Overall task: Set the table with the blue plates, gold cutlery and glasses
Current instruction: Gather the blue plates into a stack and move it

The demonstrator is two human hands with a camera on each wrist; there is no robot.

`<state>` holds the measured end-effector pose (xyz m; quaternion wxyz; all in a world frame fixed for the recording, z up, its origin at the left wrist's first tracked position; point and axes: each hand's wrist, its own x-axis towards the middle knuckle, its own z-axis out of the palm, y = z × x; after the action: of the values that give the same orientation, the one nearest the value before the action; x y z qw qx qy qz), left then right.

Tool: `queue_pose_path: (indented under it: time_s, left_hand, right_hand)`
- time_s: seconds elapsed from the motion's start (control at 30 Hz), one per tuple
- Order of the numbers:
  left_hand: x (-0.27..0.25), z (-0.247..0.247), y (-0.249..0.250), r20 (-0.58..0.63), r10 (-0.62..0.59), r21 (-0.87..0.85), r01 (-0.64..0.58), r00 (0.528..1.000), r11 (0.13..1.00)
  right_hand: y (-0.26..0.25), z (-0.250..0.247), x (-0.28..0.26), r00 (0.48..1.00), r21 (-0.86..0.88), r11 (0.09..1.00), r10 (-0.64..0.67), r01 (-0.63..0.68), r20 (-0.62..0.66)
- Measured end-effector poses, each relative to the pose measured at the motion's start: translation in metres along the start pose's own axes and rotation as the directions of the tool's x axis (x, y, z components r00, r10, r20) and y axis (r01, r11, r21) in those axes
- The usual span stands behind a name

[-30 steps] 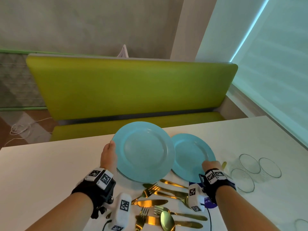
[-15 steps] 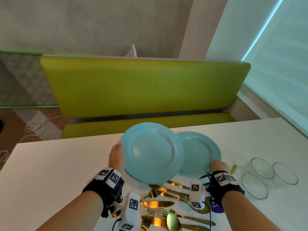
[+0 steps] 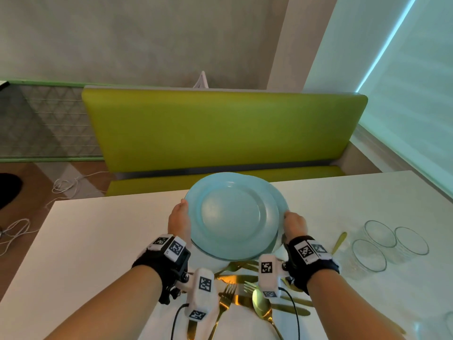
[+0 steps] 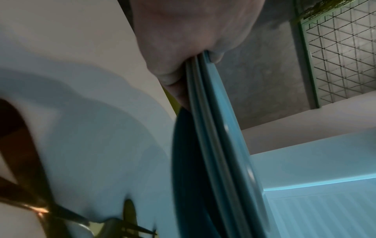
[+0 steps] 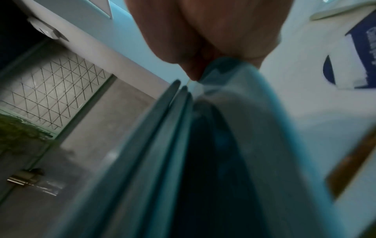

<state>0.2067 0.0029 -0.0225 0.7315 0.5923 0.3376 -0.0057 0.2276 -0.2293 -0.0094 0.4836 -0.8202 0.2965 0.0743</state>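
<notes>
A stack of blue plates [image 3: 230,214] hangs above the white table [image 3: 98,241]. My left hand [image 3: 179,217] grips its left rim. In the left wrist view the thumb and fingers [image 4: 162,67] pinch the stacked rims [image 4: 213,145]. My right hand [image 3: 295,223] holds one more blue plate [image 3: 282,204] by its right edge, tucked under the stack with only its rim showing. The right wrist view shows that plate [image 5: 254,128] pinched, close beside the stack's rims [image 5: 162,128]. Gold cutlery [image 3: 245,290] lies in a pile below my wrists. Three glasses [image 3: 382,244] stand at the right.
A green bench [image 3: 220,133] runs along the table's far edge. A gold handle [image 3: 339,241] lies between my right hand and the glasses. Another glass rim [image 3: 449,322] shows at the lower right corner. Cables [image 3: 66,187] lie on the floor at the left.
The right hand has brought its single plate leftward, from beside the stack to under it. The left hand's stack has shifted slightly right and away from me.
</notes>
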Motion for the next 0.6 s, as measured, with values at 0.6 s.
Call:
queue_pose_path:
  time_s: [0.6]
  left_hand:
    - [-0.014, -0.152, -0.002, -0.063, 0.137, 0.548, -0.08, 0.989, 0.833]
  right_hand:
    - [0.028, 0.116, -0.13, 0.975, -0.544, 0.813, -0.217, 0.209, 0.05]
